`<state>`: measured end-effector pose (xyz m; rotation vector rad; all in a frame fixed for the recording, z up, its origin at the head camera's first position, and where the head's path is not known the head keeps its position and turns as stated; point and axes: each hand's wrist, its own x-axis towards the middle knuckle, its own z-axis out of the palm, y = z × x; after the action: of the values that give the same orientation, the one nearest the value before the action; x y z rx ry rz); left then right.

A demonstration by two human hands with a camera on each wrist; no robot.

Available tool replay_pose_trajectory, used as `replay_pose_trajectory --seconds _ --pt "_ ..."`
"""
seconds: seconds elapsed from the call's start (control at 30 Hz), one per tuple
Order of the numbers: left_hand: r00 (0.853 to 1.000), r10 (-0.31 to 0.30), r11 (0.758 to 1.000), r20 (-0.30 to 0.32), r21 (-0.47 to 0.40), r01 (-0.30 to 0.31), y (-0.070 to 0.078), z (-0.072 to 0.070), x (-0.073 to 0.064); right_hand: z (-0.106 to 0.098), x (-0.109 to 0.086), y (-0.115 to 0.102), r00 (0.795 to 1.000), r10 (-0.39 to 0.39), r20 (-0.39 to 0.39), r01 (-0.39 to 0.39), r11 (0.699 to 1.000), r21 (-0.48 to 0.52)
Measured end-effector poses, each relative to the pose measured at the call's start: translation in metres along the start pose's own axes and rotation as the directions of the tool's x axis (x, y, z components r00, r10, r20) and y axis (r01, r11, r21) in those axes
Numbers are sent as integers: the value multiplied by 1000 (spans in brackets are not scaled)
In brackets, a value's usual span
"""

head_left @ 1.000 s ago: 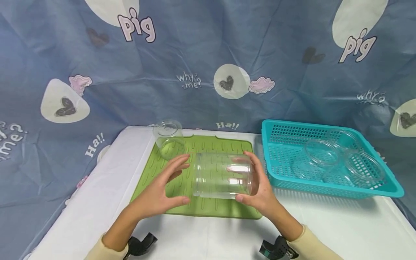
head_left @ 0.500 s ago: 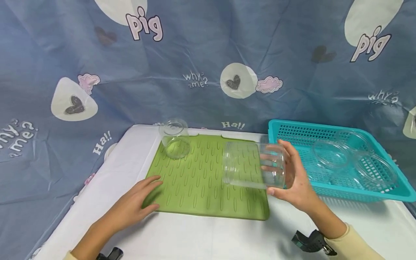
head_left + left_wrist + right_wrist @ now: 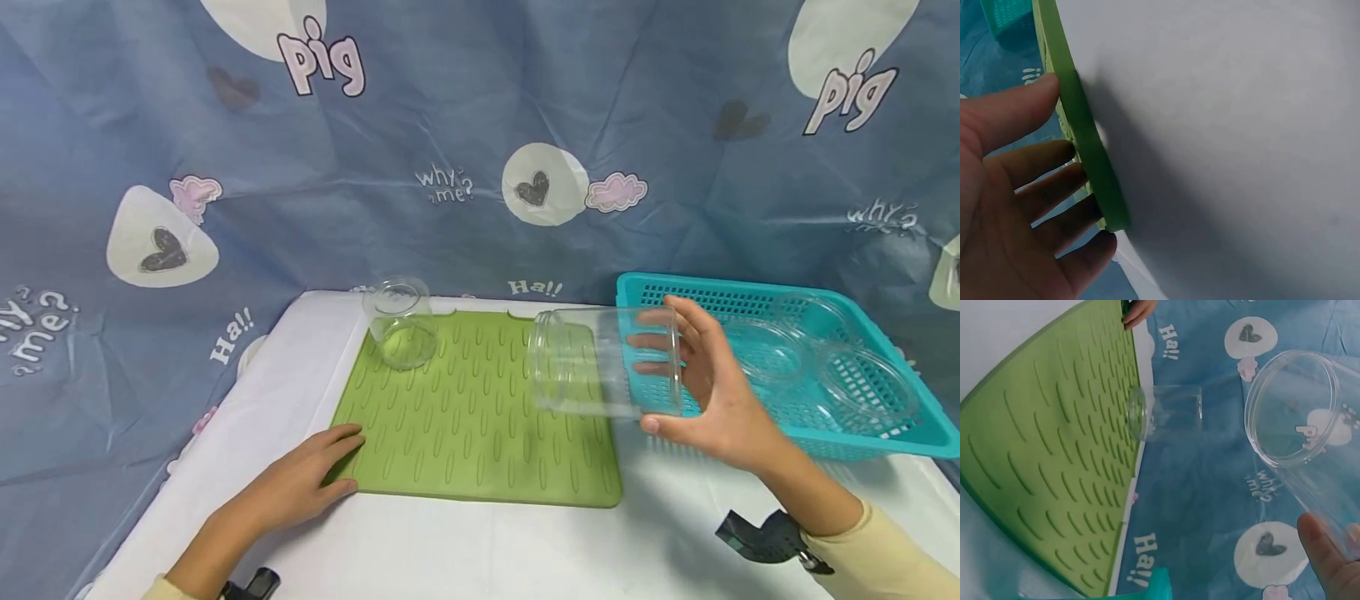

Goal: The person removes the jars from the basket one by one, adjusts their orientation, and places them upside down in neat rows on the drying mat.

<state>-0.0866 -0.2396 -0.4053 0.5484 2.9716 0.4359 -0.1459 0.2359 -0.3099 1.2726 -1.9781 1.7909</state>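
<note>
My right hand (image 3: 723, 400) grips a large clear plastic jar (image 3: 592, 362) by its base end. The jar lies sideways in the air above the right part of a green ridged mat (image 3: 480, 433), its open mouth toward the left; in the right wrist view the rim of the jar (image 3: 1291, 409) and my thumb on its wall show. My left hand (image 3: 300, 479) rests at the mat's front left corner with fingers spread and nothing held; in the left wrist view its fingertips touch the mat's edge (image 3: 1088, 134). Another clear jar (image 3: 405, 325) stands upside down on the mat's back left corner.
A turquoise perforated basket (image 3: 750, 292) stands at the right, just behind my right hand, with several clear jars (image 3: 862, 387) inside. White cloth (image 3: 420, 550) covers the table. A blue printed curtain (image 3: 450, 100) hangs behind it.
My right hand has carried the jar right and slightly up, from over the mat's middle toward the basket. My left hand has drawn away from the jar, down to the mat's left front corner.
</note>
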Motion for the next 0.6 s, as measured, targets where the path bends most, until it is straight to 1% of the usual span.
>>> replay_pose_trajectory --seconds 0.07,0.13,0.2,0.3,0.43,0.53,0.6 --pt "1000 -12 1000 15 -1 12 0 -2 0 -1 2 -2 1000 30 -1 -30 999 -20" --pt "999 -28 1000 39 -1 28 0 -6 0 -1 4 -4 996 94 -11 -95 994 -61" --pt "998 -35 999 56 6 35 1 -8 1 -2 5 -6 987 159 -15 -159 983 -91" --pt "997 -39 999 60 19 38 3 -10 4 -2 5 -8 974 225 -13 -225 969 -98" --pt "997 -53 998 58 23 52 6 -9 8 -5 5 -6 975 220 11 -218 971 -96" --pt "995 -73 997 71 18 72 8 -7 10 -6 6 -5 975 222 21 -217 965 -145" --pt "993 -85 996 76 18 84 9 -5 11 -5 8 -6 971 240 25 -231 956 -183"
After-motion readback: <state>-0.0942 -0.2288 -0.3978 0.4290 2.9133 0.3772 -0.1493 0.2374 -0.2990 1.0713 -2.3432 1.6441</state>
